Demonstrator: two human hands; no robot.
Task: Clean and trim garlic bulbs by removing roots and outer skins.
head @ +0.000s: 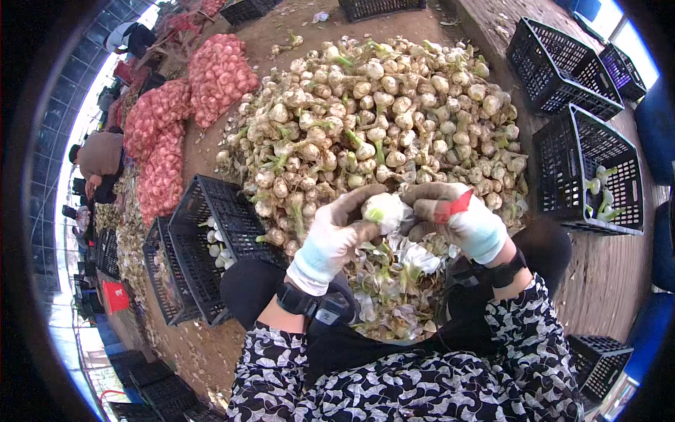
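Note:
My left hand (343, 232), in a soiled white work glove, grips a pale garlic bulb (386, 212) with a green cut stem end. From the other side, my right hand (453, 216), gloved too, has its fingers against the bulb's papery skin; red material is wrapped round a finger. Whether the right fingers pinch the skin is hard to tell. A large heap of unpeeled garlic bulbs (390, 111) lies just beyond both hands. Under them, between my knees, are loose garlic skins and stem scraps (406, 274).
Black plastic crates stand on the left (198, 248) and right (577, 169), each holding some cleaned garlic. Another black crate (564, 66) stands farther back. Red mesh sacks of garlic (219, 76) rest at the upper left. A person (100, 158) bends over farther left.

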